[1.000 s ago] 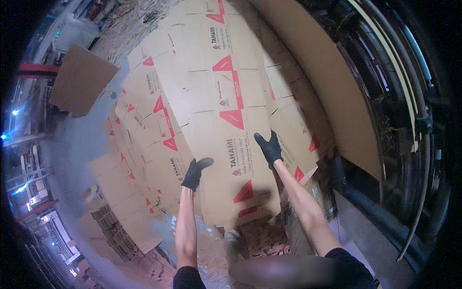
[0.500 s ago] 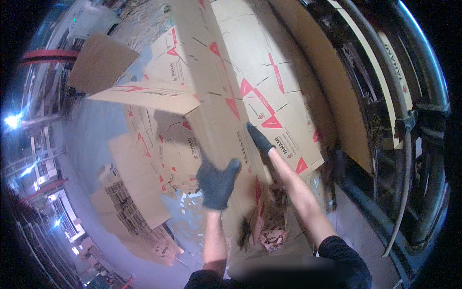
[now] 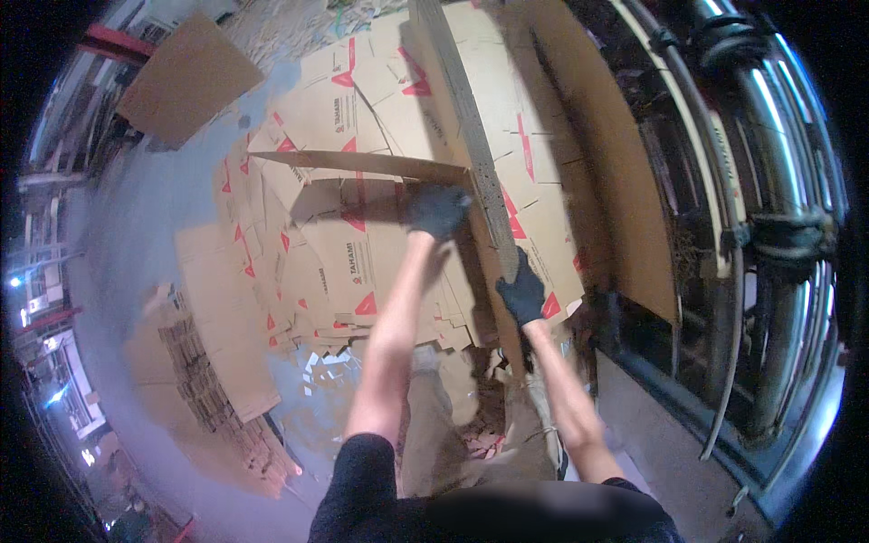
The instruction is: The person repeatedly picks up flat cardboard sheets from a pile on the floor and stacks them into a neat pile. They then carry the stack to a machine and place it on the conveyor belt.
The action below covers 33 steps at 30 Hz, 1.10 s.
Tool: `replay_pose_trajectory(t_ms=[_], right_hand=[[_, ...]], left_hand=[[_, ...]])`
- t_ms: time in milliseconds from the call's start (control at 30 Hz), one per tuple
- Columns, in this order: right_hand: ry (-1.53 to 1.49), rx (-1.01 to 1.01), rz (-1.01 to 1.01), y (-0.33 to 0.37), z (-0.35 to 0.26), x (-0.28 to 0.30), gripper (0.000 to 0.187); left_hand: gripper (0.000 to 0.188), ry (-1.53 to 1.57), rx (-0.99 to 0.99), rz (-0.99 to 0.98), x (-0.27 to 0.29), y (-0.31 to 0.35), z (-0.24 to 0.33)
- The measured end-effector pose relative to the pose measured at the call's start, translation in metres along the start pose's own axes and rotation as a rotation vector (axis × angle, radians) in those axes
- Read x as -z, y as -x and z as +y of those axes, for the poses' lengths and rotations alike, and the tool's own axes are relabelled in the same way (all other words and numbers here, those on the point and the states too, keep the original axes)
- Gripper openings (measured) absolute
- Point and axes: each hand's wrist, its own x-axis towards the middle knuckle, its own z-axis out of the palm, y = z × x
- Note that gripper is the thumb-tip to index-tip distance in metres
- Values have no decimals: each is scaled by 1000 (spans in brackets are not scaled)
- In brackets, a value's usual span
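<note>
A grey-blue floor (image 3: 149, 213) runs down the left of the frame. Directly on it lie overlapping red-printed cardboard sheets (image 3: 328, 246) at the centre, brown layered pieces (image 3: 201, 366) at lower left and pale scraps (image 3: 330, 369) at lower centre.

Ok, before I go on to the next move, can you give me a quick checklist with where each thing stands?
1. Right hand on the standing cardboard: ok, it appears to grip the near end of its edge.
2. Left hand secure on the cardboard: cannot tell, it is blurred beside the cardboard, just below the flap.
3. Flap folded in: not ok, it sticks out to the left.
4. Flat sheets underneath lined up: not ok, they overlap at uneven angles.
5. Right hand apart from the brown panel on the right: ok, a gap shows between them.
</note>
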Motion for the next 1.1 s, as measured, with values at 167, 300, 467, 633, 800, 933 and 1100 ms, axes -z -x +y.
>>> replay_pose_trajectory(t_ms=[167,300,467,633,800,933,1100], right_hand=[[361,185,13,69,-4,113,72],[519,174,-73,190,-56,230,70],[983,378,-140,302,-178,336,57],[931,977,992,438,-167,392,53],[-702,611,984,503,-122,369,65],[-940,784,503,469,-112,310,71],[-491,705,496,490,-30,217,68]], left_hand=[[45,-506,-30,380,110,27,-44],[85,-384,-566,609,158,110,49],[89,-169,-1288,140,111,270,254],[47,170,-880,211,112,366,283],[43,670,-815,377,74,468,216],[46,447,-798,620,19,547,157],[50,1050,-467,127,-47,603,76]])
